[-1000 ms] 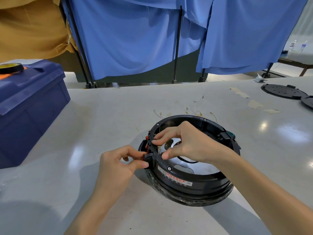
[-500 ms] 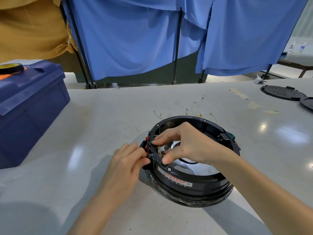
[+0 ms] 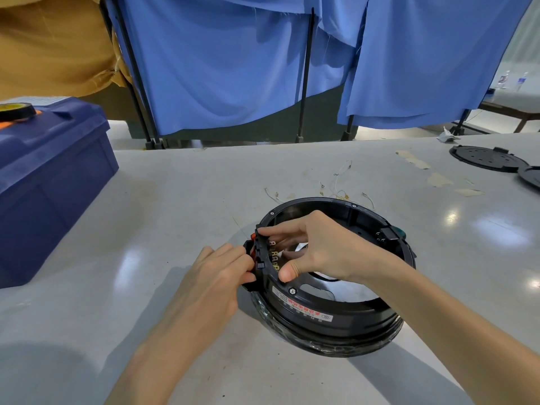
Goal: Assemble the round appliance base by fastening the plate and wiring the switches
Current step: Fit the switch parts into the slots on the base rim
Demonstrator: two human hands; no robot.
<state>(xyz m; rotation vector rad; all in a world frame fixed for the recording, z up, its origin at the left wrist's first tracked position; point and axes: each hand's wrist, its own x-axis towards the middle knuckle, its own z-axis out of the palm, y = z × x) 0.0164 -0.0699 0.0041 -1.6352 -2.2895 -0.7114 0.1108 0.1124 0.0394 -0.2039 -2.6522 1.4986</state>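
Switches (image 3: 256, 250) sit upright in the base (image 3: 336, 311) wall, squeezed between left hand (image 3: 217, 276) outside and right hand (image 3: 324, 249) inside, both pinching.

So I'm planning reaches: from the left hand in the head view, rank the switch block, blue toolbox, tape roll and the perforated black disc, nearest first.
From the left hand:
1. Switch block, touching its fingertips.
2. Blue toolbox, far left.
3. Tape roll, on the toolbox top.
4. Perforated black disc, far right.
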